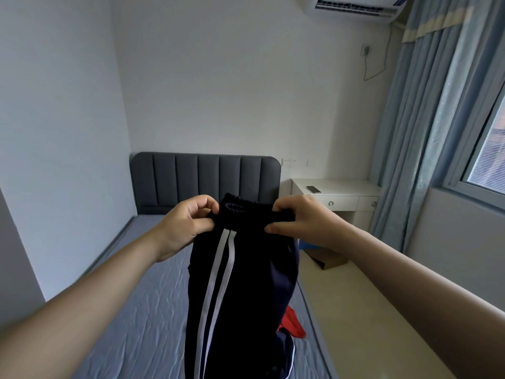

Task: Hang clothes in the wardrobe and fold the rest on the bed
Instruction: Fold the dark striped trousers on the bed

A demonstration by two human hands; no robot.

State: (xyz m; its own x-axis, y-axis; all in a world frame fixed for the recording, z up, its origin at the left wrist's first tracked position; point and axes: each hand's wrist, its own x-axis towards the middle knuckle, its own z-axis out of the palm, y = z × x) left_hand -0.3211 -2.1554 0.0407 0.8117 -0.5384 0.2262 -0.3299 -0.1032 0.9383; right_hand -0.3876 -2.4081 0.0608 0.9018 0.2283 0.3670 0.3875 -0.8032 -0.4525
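The blue-sheeted bed (131,310) fills lower left against the wall (54,160); beige floor (369,310) lies open along its right edge. At centre, left hand (188,222) and right hand (300,220) each pinch the gathered waistband of dark navy track trousers with two white side stripes (240,283), hanging down over the bed

Soft window (487,157) daylight, edges apparently bowed
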